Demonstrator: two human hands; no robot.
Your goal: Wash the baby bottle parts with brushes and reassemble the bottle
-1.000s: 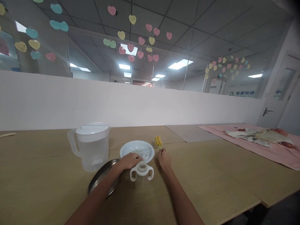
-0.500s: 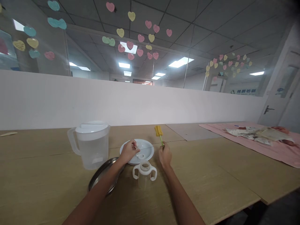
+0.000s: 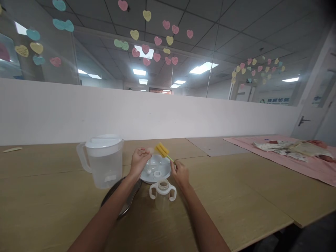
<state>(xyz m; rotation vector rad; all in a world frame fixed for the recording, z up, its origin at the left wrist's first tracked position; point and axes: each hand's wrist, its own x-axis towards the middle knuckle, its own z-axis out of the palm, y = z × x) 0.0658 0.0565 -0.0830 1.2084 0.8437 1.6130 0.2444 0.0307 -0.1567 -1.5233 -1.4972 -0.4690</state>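
Observation:
My right hand (image 3: 180,173) is closed around the green handle of a yellow sponge brush (image 3: 162,149), its head tilted toward the left. My left hand (image 3: 141,160) pinches a small clear silicone straw piece (image 3: 150,151), with a thin tube hanging down and what looks like a ball at its lower end. The sponge is close to this piece; whether they touch is hard to tell. Below both hands is a white bowl (image 3: 166,176) with a white ring (image 3: 157,174) in it. In front stands an uncapped clear baby bottle (image 3: 163,196) with two white handles.
A lidded plastic pitcher (image 3: 106,164) holding clear liquid stands at the left. Partly under my left forearm lies a metal kidney tray (image 3: 112,196). At the right, a pink cloth (image 3: 315,171) carries crumpled fabrics (image 3: 296,150). A low white wall (image 3: 157,115) borders the table.
My left hand has risen out of the bowl with the straw piece. My right hand has swung the sponge brush left, from upright to tilted, bringing its head near that piece.

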